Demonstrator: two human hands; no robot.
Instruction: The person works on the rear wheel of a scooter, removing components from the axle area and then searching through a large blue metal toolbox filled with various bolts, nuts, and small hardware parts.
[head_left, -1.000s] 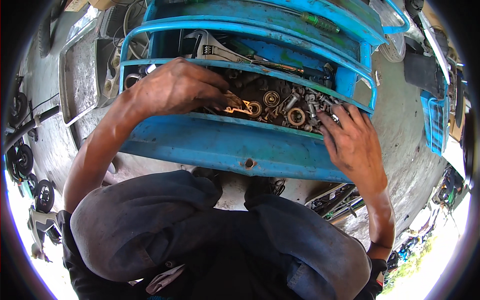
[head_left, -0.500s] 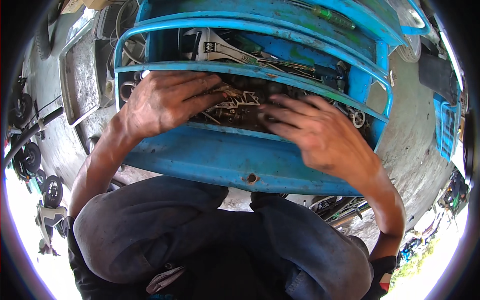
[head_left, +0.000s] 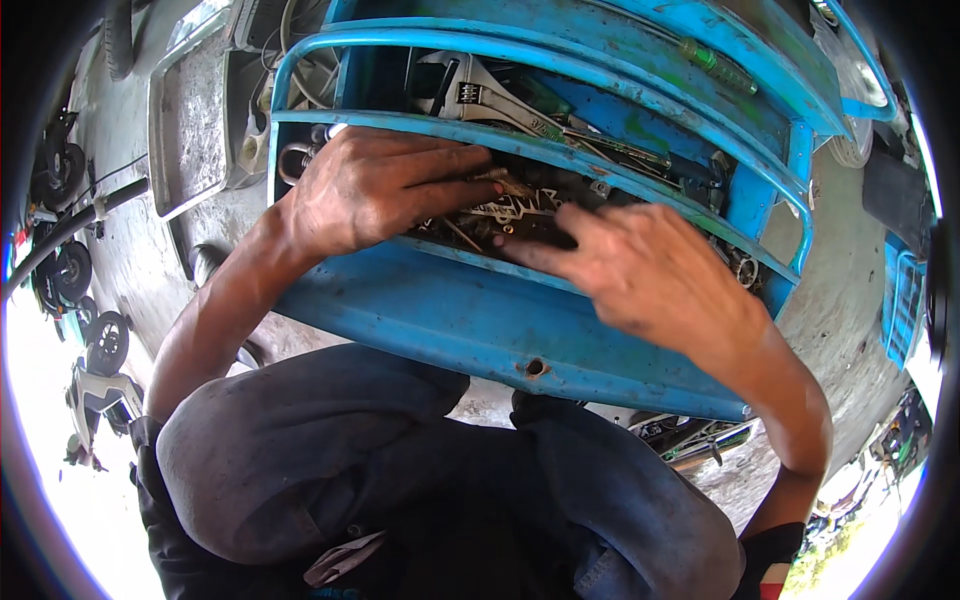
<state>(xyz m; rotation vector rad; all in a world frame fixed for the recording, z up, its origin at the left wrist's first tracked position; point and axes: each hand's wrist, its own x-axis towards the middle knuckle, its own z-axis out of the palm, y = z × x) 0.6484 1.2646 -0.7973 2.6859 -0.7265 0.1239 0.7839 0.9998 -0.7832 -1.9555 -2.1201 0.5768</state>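
Right hand (head_left: 650,285): moved from the tray's right end to its middle, fingers now over the small parts (head_left: 500,215).
Left hand (head_left: 375,190): slid slightly right, close beside it.

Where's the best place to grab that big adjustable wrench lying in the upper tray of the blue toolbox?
Take the adjustable wrench by its shaft, just below the jaw head, coming straight down from above. The head end lies bare on top of the clutter, while the handle runs right under other tools and the blue toolbox rail crosses close in front. The left hand is nearest.
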